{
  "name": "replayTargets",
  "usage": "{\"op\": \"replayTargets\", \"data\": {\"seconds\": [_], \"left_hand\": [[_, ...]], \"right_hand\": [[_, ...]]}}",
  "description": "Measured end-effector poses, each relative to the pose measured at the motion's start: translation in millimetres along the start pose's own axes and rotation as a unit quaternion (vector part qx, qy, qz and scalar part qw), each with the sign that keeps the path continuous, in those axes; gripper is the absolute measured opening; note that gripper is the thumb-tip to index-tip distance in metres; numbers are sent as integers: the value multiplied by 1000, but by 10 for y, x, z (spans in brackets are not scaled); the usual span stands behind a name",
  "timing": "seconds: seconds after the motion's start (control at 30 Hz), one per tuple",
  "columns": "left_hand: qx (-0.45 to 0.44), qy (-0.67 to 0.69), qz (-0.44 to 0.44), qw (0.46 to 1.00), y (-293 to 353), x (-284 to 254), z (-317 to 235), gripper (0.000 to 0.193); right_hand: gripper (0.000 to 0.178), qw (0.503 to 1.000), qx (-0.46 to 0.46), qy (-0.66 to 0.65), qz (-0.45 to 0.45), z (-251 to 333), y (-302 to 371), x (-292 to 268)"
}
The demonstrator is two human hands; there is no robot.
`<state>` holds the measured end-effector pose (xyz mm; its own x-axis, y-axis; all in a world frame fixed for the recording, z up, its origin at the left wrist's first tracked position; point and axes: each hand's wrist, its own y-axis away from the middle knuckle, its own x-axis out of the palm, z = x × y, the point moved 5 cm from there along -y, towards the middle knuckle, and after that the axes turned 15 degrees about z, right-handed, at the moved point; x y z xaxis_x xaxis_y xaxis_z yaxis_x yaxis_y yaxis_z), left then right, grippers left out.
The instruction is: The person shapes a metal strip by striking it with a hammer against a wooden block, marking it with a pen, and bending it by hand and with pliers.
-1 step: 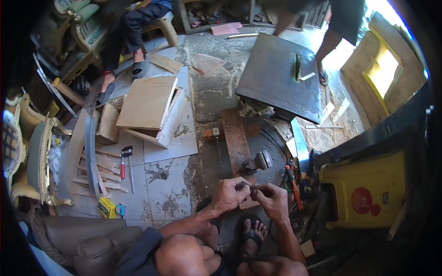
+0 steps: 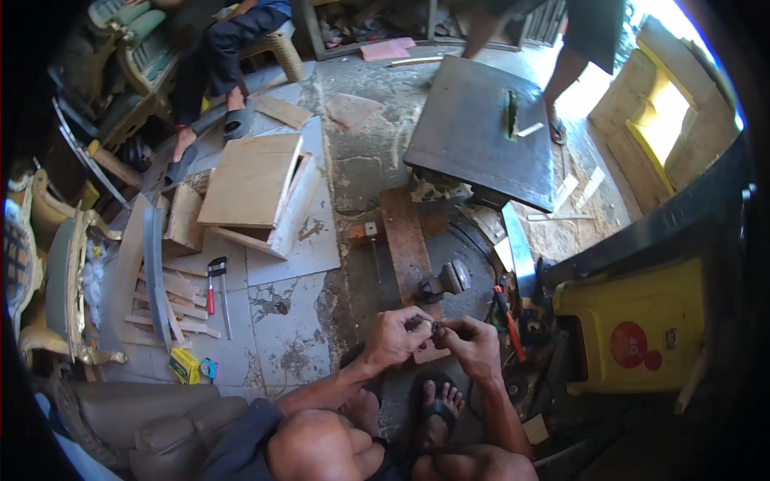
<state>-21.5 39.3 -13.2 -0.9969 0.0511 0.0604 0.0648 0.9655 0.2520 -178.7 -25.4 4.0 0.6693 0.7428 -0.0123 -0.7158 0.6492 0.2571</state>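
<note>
My left hand (image 2: 394,340) and my right hand (image 2: 475,349) meet over the floor in front of my knees, fingertips almost touching. Both are closed in a pinch around a small dark piece (image 2: 435,327), too small to name and mostly covered by the fingers. Just beyond the hands, a metal vise (image 2: 447,280) rests beside a long brown wooden board (image 2: 407,244). Part of that board runs under my fingers. To the right of my right hand lies a tool with red-orange handles (image 2: 508,322).
A dark tabletop panel (image 2: 489,136) stands ahead, with a person's legs behind it. At left are a wooden box (image 2: 250,180), a red-handled clamp (image 2: 212,301), wood strips and a yellow box (image 2: 184,365). A yellow stool (image 2: 634,321) lies at right. Another person sits far left.
The whole scene has shifted very slightly to the left in view. My hands keep the same pinch around the small dark piece.
</note>
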Motion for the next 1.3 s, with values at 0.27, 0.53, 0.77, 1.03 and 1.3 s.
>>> {"op": "replayTargets", "data": {"seconds": [0.27, 0.53, 0.77, 1.03, 1.3], "left_hand": [[65, 121, 37, 990, -243, -204, -245, 16], [115, 178, -18, 977, -1432, -716, -1340, 27], [-3, 370, 41, 928, -782, -292, -256, 25], [-44, 198, 124, 971, -212, 97, 92, 37], [-1, 96, 125, 988, -256, 156, 52, 35]], "right_hand": [[29, 964, 21, -265, -6, -114, 8, -42], [27, 973, 20, -231, 2, -147, 29, -12], [28, 985, 50, -168, -4, -260, 151, -120], [31, 986, 23, -164, -11, -212, 59, -134], [30, 998, 12, -58, -24, -224, -44, -116]]}}
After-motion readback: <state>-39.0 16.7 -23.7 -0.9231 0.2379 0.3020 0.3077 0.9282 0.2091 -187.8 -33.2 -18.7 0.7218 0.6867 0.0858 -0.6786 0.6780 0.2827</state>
